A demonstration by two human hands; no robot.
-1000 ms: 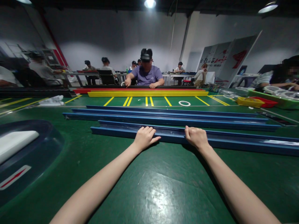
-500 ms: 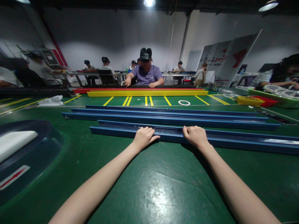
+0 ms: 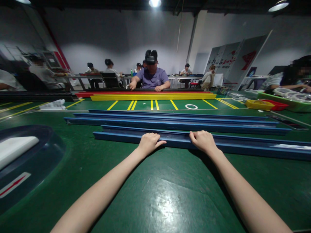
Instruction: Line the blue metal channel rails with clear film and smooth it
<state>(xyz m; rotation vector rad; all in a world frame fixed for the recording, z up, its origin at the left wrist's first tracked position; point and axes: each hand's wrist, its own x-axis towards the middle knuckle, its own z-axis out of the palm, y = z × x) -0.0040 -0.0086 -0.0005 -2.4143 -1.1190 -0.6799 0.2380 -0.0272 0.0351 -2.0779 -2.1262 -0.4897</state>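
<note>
A long blue channel [image 3: 121, 136], U-shaped and open at the top, lies lengthwise across the green table. My left hand [image 3: 150, 142] is closed over its near wall, the fingers curled into the groove and the thumb pointing right along the near side. Further right, my right hand [image 3: 202, 140] grips the same wall, knuckles up; its fingertips are hidden. Between the two hands a short stretch of the channel shows. Just behind it, more blue channels [image 3: 170, 122] lie roughly parallel and apart from my hands.
A dark curved base [image 3: 48, 152] with a white block [image 3: 17, 149] stands at left. Beyond lie a yellow channel [image 3: 153, 97], a white ring [image 3: 191, 106] and a yellow tray [image 3: 259, 105]. A phone-like dark slab [image 3: 288, 123] lies at right. A co-worker [image 3: 152, 76] sits opposite.
</note>
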